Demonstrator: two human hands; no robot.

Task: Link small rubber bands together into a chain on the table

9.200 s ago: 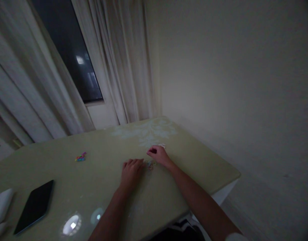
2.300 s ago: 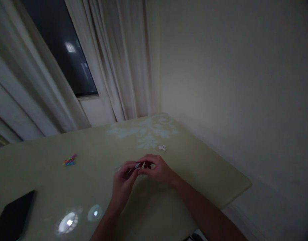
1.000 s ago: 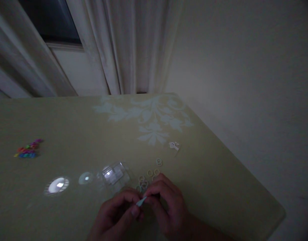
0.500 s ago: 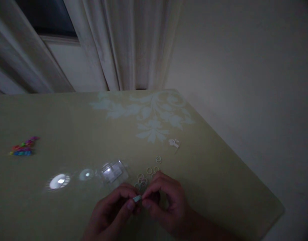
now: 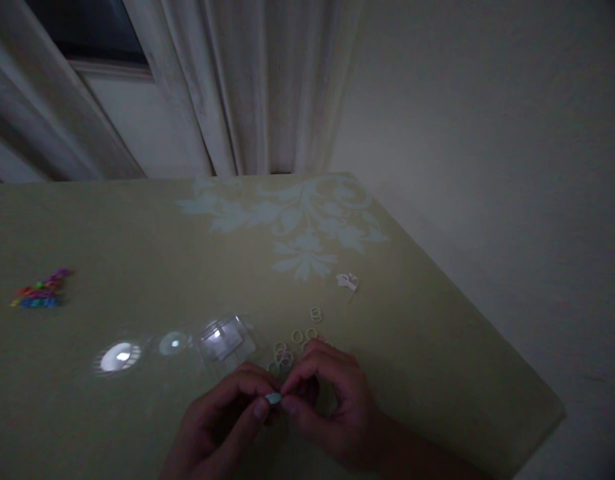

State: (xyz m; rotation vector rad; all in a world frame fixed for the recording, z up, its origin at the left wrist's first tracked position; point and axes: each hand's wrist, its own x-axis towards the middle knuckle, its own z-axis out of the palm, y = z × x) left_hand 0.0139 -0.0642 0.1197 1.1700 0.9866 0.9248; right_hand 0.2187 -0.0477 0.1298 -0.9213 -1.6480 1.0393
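A small pale-green piece (image 5: 273,398) is between my two hands; its exact kind is too small to make out. My left hand (image 5: 226,417) pinches its left end with thumb and forefinger. At its right end the thumb and forefinger of my right hand (image 5: 332,400) are closed together. Just beyond the fingertips lie several thin pastel rings (image 5: 286,359), some overlapping, and the right hand partly covers this group. Two more thin rings (image 5: 315,314) overlap a little farther off.
A transparent plastic case (image 5: 227,340) lies beyond my left hand. White scraps (image 5: 347,281) sit to the right of the rings. Far left is a pile of small bright-coloured pieces (image 5: 40,292). The table (image 5: 437,347) has its right edge beside a wall, with curtains (image 5: 282,87) behind.
My fingertips have drawn slightly closer together around the pale-green piece, which now looks more level and shows less. The camera view has shifted a little.
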